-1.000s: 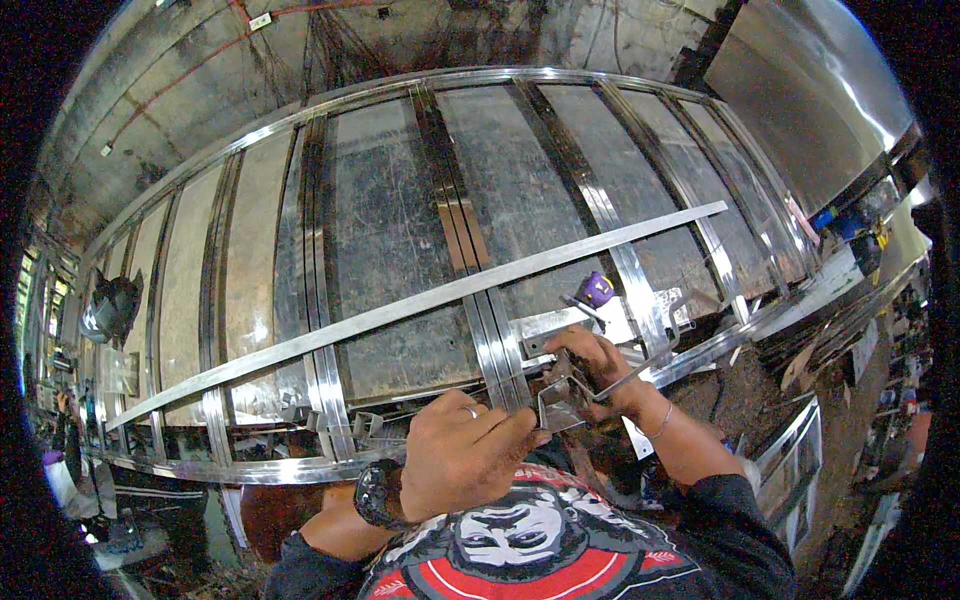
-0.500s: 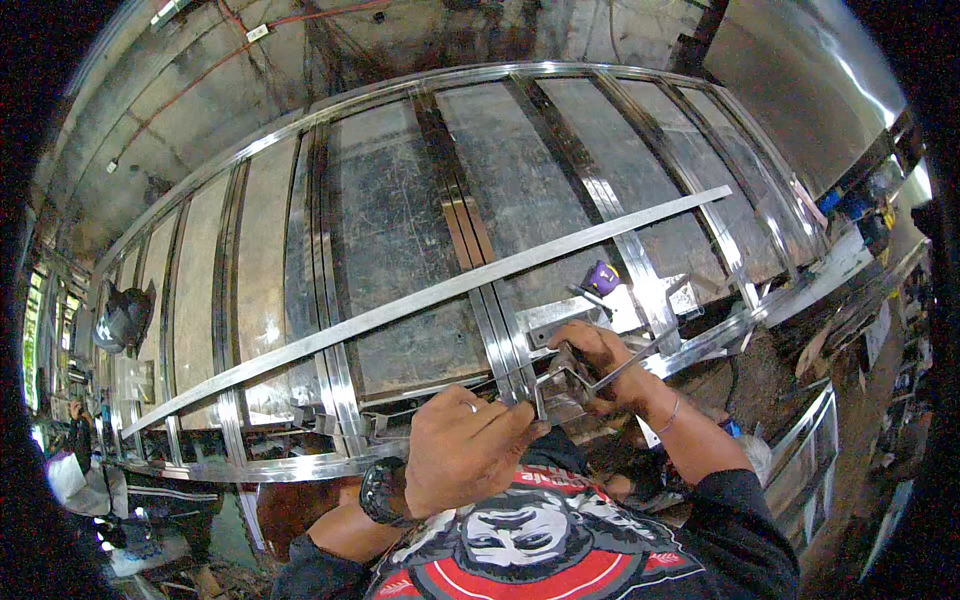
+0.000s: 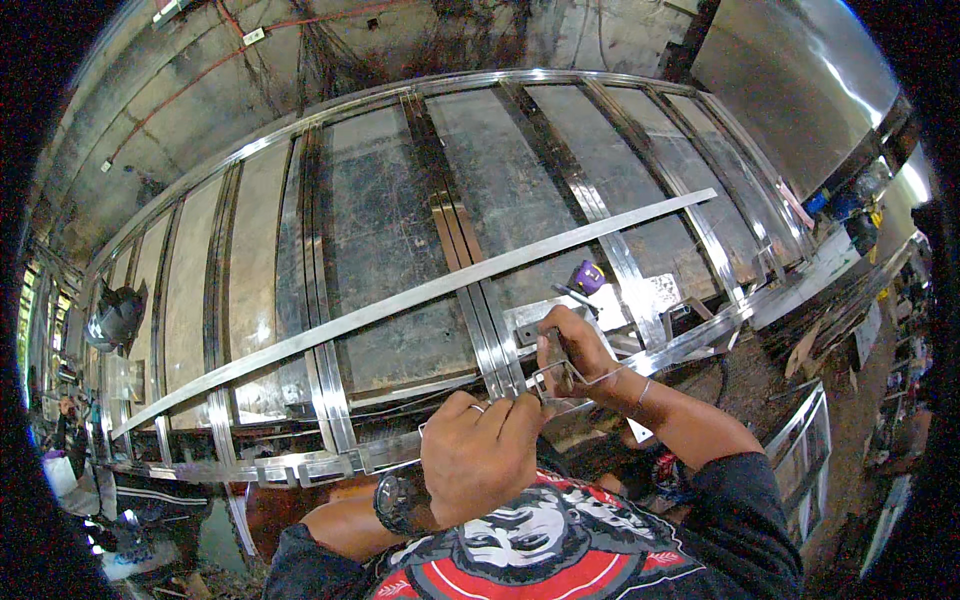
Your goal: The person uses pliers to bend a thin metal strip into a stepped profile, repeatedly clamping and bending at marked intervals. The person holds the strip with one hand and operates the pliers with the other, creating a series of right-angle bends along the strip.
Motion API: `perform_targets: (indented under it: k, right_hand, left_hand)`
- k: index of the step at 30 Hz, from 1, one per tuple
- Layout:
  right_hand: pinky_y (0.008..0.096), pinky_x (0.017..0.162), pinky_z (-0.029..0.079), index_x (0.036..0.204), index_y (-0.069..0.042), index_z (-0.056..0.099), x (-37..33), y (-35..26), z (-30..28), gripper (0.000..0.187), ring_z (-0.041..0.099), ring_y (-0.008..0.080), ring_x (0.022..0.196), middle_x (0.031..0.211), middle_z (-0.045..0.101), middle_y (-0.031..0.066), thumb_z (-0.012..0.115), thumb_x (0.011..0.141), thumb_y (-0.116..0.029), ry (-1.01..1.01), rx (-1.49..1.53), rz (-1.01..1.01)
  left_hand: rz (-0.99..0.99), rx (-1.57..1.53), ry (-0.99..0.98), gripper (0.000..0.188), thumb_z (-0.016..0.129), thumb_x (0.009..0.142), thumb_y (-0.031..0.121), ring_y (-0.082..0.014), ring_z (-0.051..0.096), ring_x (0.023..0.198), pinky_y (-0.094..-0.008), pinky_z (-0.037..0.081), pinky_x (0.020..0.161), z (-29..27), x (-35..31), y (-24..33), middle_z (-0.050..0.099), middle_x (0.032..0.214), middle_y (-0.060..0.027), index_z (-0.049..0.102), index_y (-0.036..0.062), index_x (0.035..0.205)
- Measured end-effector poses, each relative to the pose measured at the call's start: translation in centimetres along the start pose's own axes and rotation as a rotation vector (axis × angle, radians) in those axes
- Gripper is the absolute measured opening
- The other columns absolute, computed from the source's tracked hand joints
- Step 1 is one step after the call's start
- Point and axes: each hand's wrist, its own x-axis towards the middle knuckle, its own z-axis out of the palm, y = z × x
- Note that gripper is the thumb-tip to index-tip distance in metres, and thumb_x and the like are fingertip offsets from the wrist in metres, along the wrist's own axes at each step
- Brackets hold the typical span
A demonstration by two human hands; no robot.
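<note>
My left hand [image 3: 480, 455], with a ring and a wristwatch, is closed, knuckles up, by the near ends of the paired shiny metal tubes [image 3: 487, 350]. What its fingers hold is hidden beneath them. To its right, my right hand [image 3: 578, 352] is curled closed around a small bent metal piece [image 3: 566, 372], whose thin angled edge shows below the fingers. The two hands are close together over the frame's near edge. A long flat metal bar [image 3: 420, 293] lies diagonally across the frame beyond them.
A large metal frame [image 3: 330, 400] with crosswise tubes lies over dark sheets. Beyond my right hand sits a purple tape measure [image 3: 588, 277]. A dark helmet-like object [image 3: 117, 318] is at the far left. Another metal frame [image 3: 808, 440] leans at right. Scraps [image 3: 800, 355] cover the floor there.
My right hand has turned more upright and tilted the bent metal piece with it. My left hand has stayed closed and shifted slightly. The view has moved a little.
</note>
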Motion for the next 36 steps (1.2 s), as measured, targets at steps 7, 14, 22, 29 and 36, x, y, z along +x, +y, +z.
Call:
perform_targets:
  k: [7, 14, 22, 29, 36]
  right_hand:
    - [0.0386, 0.062, 0.043, 0.112, 0.001, 0.048, -0.7, -1.7, -0.6, 0.031, 0.055, 0.0281, 0.072, 0.086, 0.055, 0.0163, 0.059, 0.086, 0.012, 0.075, -0.071, -0.116]
    - [0.0386, 0.07, 0.047, 0.119, -0.001, 0.049, -2.8, -4.7, -1.7, 0.035, 0.057, 0.0271, 0.081, 0.091, 0.057, 0.0141, 0.061, 0.087, 0.01, 0.136, -0.157, -0.084]
    - [0.0638, 0.118, 0.028, 0.132, -0.005, 0.048, -4.3, -8.4, -0.4, 0.047, 0.057, 0.0367, 0.125, 0.127, 0.059, 0.0189, 0.061, 0.087, 0.004, 0.106, -0.06, -0.117]
    - [0.027, 0.094, 0.046, 0.148, -0.001, 0.042, -9.2, -12.8, 2.0, 0.056, 0.055, 0.0134, 0.113, 0.126, 0.058, 0.0087, 0.065, 0.098, -0.01, 0.157, 0.552, 0.624]
    - [0.0255, 0.085, 0.052, 0.144, -0.004, 0.049, -11.1, -16.4, 3.9, 0.056, 0.062, 0.0121, 0.104, 0.127, 0.06, 0.0037, 0.071, 0.094, -0.014, 0.094, 0.815, 0.491]
  left_hand:
    - [0.014, 0.01, -0.03, 0.014, 0.076, 0.079, 0.012, -0.0233, 0.052, 0.052, -0.0368, 0.039, 0.055, 0.9, -1.6, 1.5, 0.052, 0.062, -0.0046, 0.063, 0.0073, 0.082]
    - [0.076, 0.027, -0.07, 0.013, 0.074, 0.079, 0.01, -0.022, 0.056, 0.06, -0.0383, 0.041, 0.066, -0.7, -3.7, 4.9, 0.054, 0.068, -0.0036, 0.064, 0.008, 0.087]
    - [0.081, 0.097, -0.058, 0.032, 0.072, 0.07, 0.007, -0.0217, 0.058, 0.067, -0.0388, 0.042, 0.072, -3.1, -7.6, 6.4, 0.054, 0.072, -0.0036, 0.068, 0.0076, 0.101]
    - [-0.021, 0.215, 0.134, 0.016, 0.073, 0.081, 0.006, -0.0258, 0.056, 0.06, -0.0389, 0.041, 0.063, -4.7, -9.4, 6.6, 0.055, 0.067, -0.0049, 0.069, 0.008, 0.097]
    - [-0.197, 0.174, 0.137, 0.011, 0.066, 0.094, 0.017, -0.0346, 0.059, 0.066, -0.0435, 0.044, 0.063, -5.4, -10.1, 4.8, 0.059, 0.072, -0.0122, 0.066, 0.0064, 0.091]
